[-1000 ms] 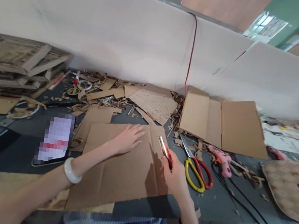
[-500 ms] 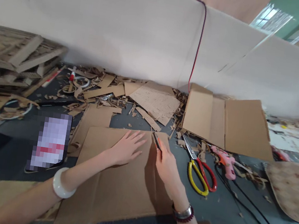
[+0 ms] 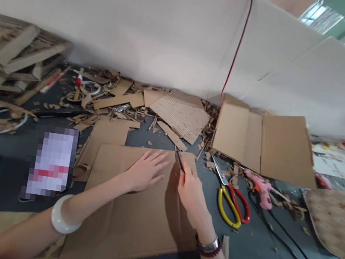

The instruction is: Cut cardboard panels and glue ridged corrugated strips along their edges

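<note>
On the cardboard sheet (image 3: pixel 140 217), left hand (image 3: pixel 145 173) is lying spread, right hand (image 3: pixel 191 188) is gripping the now-lowered cutter (image 3: pixel 180 161), apparently starting a cut

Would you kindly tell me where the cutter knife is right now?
In the head view, the cutter knife is in the right hand, near the cardboard sheet's far edge, to the right of the left hand.

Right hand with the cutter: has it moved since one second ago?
Yes: the right hand has moved left, away from the scissors, its cutter now near the far edge of the cardboard sheet.
</note>
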Tool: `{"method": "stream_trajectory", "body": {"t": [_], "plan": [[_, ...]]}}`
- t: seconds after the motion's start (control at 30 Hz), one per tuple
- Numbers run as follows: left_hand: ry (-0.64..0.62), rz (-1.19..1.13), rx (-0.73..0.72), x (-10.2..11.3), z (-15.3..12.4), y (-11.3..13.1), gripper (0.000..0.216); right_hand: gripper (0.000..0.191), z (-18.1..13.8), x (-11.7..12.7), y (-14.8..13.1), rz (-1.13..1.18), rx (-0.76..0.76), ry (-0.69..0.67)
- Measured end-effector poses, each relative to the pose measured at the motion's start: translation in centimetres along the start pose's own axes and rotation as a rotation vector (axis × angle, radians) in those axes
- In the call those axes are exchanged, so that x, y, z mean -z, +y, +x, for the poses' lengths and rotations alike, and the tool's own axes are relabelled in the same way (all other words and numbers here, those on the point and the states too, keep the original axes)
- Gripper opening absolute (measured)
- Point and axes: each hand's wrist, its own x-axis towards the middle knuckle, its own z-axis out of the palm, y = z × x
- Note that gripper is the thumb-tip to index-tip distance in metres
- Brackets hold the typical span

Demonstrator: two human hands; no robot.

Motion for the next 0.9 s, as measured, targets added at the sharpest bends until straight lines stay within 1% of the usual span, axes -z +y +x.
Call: {"method": "stream_trajectory", "body": {"t": [0.17,0.33,0.7,0.9], "plan": [[0.003,0.005,0.008,-0.1,0.0,0.0,0.049,0.044,-0.1,0.2,-0.1,0.005,0.007,-0.015],[0.017,-0.020,0.032,-0.3,0.0,-0.1,0.055,0.044,-0.2,0.0,0.0,0.036,0.033,-0.001],[0.009,-0.020,0.025,0.0,0.4,-0.8,0.055,0.045,0.4,-0.1,-0.1,-0.020,-0.004,0.000],[-0.005,-0.016,0.018,0.4,0.9,-1.2,0.056,0.047,1.5,0.9,-0.5,-0.070,0.020,-0.056]]}}
